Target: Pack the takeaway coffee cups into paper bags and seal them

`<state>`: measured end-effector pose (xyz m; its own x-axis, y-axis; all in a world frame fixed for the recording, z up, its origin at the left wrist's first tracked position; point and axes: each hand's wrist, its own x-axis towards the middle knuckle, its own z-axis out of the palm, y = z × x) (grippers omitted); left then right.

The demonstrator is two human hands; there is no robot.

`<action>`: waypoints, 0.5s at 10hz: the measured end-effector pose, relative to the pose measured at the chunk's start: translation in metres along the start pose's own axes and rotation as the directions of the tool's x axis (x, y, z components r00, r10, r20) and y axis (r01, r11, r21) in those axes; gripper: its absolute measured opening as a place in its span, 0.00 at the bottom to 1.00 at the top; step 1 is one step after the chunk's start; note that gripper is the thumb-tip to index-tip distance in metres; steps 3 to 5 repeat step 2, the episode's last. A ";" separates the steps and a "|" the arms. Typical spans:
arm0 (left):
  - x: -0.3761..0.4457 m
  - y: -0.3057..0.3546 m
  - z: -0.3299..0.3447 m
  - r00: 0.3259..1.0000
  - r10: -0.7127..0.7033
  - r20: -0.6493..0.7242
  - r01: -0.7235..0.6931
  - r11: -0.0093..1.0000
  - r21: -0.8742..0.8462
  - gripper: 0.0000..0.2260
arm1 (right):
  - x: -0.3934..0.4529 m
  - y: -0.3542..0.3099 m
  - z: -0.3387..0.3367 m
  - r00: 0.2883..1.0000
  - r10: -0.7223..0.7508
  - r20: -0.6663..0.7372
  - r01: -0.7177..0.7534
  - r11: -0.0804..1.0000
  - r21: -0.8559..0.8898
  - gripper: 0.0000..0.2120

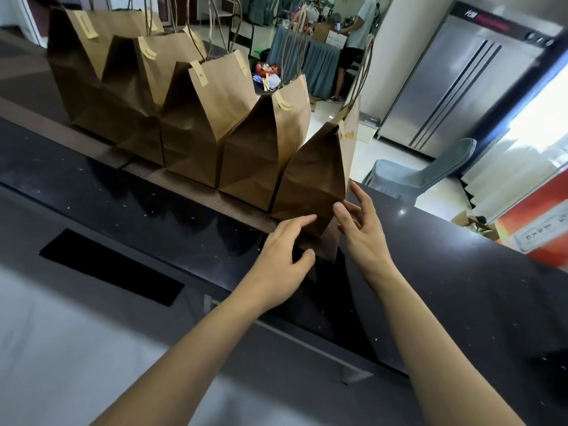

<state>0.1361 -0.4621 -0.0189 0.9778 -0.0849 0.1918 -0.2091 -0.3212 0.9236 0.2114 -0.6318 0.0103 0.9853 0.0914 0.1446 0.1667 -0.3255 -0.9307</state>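
five sealed bags stand in a row on the counter [445, 272], running from 10 o'clock to centre. both hands flank the nearest bag [313, 176]: left hand [284, 256] spread, fingertips at its base; right hand [359, 226] spread, fingers touching its corner.

I count five brown paper bags [196, 124] standing in one row on the dark counter [461, 272], each closed with one pale sticker [285, 103]. Two hands are in view, left hand [281, 265] and right hand [359, 229].
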 end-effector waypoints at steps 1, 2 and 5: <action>-0.001 -0.001 -0.004 1.000 0.010 -0.028 -0.009 1.000 0.023 0.21 | -0.009 -0.002 -0.003 0.999 -0.017 -0.033 0.018 1.000 0.012 0.28; 0.001 -0.002 -0.009 0.998 0.020 -0.061 -0.014 0.996 0.088 0.17 | -0.021 -0.012 -0.006 0.996 -0.072 -0.056 0.068 0.995 -0.076 0.25; 0.001 -0.002 -0.009 0.998 0.020 -0.061 -0.014 0.996 0.088 0.17 | -0.021 -0.012 -0.006 0.996 -0.072 -0.056 0.068 0.995 -0.076 0.25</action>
